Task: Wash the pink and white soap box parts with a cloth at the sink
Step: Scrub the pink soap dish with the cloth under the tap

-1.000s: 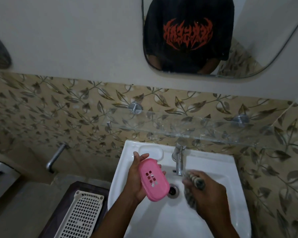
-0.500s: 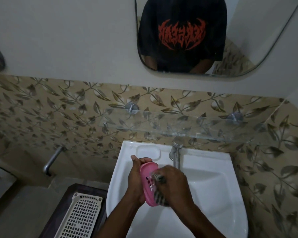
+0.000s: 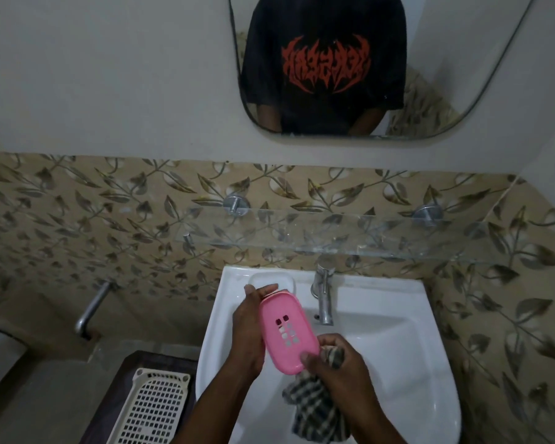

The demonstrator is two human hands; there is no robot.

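Note:
My left hand (image 3: 247, 331) holds the pink soap box part (image 3: 285, 331) upright over the white sink (image 3: 398, 347), its perforated face turned toward me. My right hand (image 3: 340, 366) grips a dark checked cloth (image 3: 314, 408) bunched against the pink part's lower right end, with the thumb on the pink plastic. The cloth's loose end hangs down into the basin. A white slotted tray (image 3: 148, 408) lies on a dark stand left of the sink; whether it belongs to the soap box I cannot tell.
A chrome tap (image 3: 323, 296) stands at the back of the basin, right of the pink part. A glass shelf (image 3: 334, 235) juts out above the sink. A metal pipe (image 3: 92, 307) sticks from the wall at left. The mirror (image 3: 327, 68) hangs above.
My right hand with the cloth slid from the middle of the pink part down to its lower end, uncovering the perforated face. My left hand kept its hold.

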